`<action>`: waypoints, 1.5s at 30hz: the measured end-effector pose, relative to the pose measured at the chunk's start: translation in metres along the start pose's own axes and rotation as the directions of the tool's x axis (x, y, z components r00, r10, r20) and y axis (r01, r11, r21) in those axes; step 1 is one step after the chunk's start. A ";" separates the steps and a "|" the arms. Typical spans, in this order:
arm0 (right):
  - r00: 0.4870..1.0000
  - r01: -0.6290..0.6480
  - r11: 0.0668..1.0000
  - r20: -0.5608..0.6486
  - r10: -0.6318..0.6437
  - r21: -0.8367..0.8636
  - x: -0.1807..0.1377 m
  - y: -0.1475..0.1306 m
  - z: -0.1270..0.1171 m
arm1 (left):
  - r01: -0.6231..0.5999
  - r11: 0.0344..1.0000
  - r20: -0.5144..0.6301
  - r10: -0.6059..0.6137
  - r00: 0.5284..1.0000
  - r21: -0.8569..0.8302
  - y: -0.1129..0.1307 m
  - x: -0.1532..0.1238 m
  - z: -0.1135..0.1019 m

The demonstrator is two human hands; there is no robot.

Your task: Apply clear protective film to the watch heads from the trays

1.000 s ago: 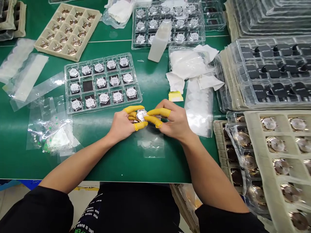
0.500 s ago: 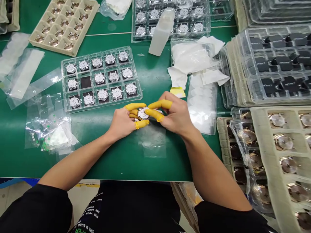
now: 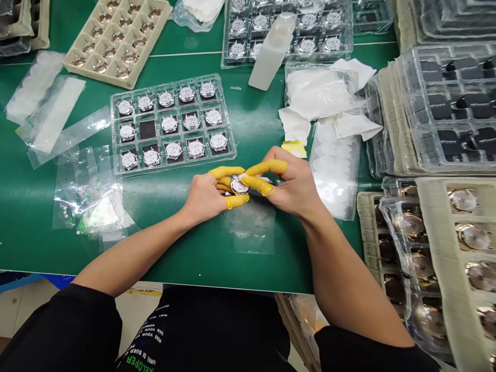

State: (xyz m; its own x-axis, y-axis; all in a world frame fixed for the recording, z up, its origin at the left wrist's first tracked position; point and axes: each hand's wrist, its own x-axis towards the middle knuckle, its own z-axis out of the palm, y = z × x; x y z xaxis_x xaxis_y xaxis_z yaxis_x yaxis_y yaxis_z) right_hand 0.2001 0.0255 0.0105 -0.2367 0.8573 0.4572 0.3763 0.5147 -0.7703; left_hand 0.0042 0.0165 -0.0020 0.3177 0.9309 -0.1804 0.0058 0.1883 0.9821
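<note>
OK, my L hand [image 3: 207,198], in yellow finger cots [image 3: 236,201], holds a silver watch case [image 3: 238,186] near frame ctr, w/ my R hand [image 3: 291,182] in a narrow pinch against it (can't tell if gripping anything), & clear plastic watch tray [image 3: 158,132] sits upper left of ctr.

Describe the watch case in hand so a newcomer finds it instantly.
On the green table, find the clear tray of silver watch cases with one uncovered black insert. Just in front of its near right corner, the left hand grips the watch case, with the right hand at it. Unlike those in the tray, it sits out of any compartment, framed by yellow finger covers.
</note>
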 end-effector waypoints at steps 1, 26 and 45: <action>1.000 0.006 1.000 0.026 -0.006 0.015 0.000 0.000 -0.001 | 0.002 1.000 -0.004 -0.001 1.000 0.009 0.000 0.000 0.000; 0.959 -0.255 0.962 0.102 0.265 -0.101 -0.007 -0.006 -0.039 | -0.266 0.931 -0.042 0.285 0.958 0.250 -0.003 -0.004 -0.008; 0.988 -0.070 0.965 0.119 0.103 -0.254 -0.005 -0.011 -0.042 | -0.029 0.999 -0.015 0.030 0.999 0.032 0.004 0.001 -0.007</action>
State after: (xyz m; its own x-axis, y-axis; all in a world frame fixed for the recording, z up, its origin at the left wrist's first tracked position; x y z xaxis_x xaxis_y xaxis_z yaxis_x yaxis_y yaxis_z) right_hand 0.2344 0.0166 0.0351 -0.3014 0.8984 0.3194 0.6068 0.4392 -0.6625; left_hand -0.0023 0.0209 0.0013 0.3038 0.9406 -0.1517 0.0269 0.1506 0.9882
